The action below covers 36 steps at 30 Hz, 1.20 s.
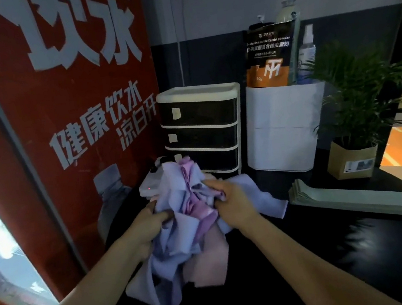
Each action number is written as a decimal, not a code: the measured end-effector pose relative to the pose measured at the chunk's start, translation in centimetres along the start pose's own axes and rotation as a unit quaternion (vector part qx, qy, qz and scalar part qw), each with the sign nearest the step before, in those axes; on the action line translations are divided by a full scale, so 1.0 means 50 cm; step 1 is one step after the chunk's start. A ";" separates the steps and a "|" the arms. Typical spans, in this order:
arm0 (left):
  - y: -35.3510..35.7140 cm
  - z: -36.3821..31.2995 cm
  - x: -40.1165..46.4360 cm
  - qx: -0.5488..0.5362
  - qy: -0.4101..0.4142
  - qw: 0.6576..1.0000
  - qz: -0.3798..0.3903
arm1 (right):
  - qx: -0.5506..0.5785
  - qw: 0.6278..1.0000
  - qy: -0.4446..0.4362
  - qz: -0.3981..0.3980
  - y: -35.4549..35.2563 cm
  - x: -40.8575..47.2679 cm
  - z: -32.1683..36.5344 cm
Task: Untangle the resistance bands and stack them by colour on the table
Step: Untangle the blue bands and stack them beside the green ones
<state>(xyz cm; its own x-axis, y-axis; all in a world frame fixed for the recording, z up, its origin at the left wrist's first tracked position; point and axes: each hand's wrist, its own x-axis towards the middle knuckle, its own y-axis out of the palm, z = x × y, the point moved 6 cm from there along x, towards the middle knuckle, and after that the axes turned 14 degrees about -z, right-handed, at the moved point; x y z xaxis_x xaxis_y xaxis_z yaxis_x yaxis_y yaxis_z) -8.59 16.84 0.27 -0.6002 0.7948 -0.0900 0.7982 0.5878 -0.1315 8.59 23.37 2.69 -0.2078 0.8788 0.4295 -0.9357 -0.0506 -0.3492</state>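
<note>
So the resistance bands [179, 223] are one big wad of lavender, purple and pale pink, bunched up between both hands over the dark table [367, 258], loose ends hanging down. Left hand [148, 225] grips the left side, right hand [230, 200] pinches folds on the right. Looks like untangling's barely started, nothing stacked. Next I'd guess tease out one colour without tightening the knot.

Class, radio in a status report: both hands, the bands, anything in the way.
Left hand and right hand both grip the tangled bands. Lilac and pink, still one bundle, nothing stacked. Drawer unit and green stack close by.
</note>
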 end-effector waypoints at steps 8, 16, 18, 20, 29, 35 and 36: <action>0.078 -0.117 -0.009 -0.196 -0.012 0.978 0.067 | -0.026 0.988 -0.141 -0.049 -0.131 0.094 0.211; -0.040 0.054 0.011 0.111 -0.090 0.988 -0.052 | -0.169 0.961 -0.055 0.210 -0.021 -0.031 0.082; -0.075 0.056 0.010 0.046 -0.094 0.987 -0.120 | -0.183 0.956 -0.072 0.216 0.004 -0.067 0.050; -0.069 0.028 0.006 0.009 -0.040 0.991 -0.129 | -0.164 0.957 -0.095 0.221 0.022 -0.084 0.047; 0.026 0.060 -0.014 0.282 0.161 0.946 0.012 | -0.070 0.995 -0.037 0.065 -0.082 -0.059 0.032; 0.009 -0.012 -0.081 0.230 0.201 0.945 -0.115 | -0.067 0.997 0.039 -0.020 -0.122 -0.059 -0.010; 0.005 -0.022 -0.085 0.236 0.229 0.935 -0.135 | -0.063 0.997 0.038 -0.020 -0.117 -0.061 -0.003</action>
<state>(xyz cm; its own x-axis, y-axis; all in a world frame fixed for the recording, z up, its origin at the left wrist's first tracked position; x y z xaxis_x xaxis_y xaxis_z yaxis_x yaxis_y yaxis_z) -5.80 13.76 1.73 -0.6058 0.6713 0.4271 0.4435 0.7306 -0.5192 14.72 21.04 3.29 -0.1443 0.9124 0.3831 -0.8987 0.0411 -0.4366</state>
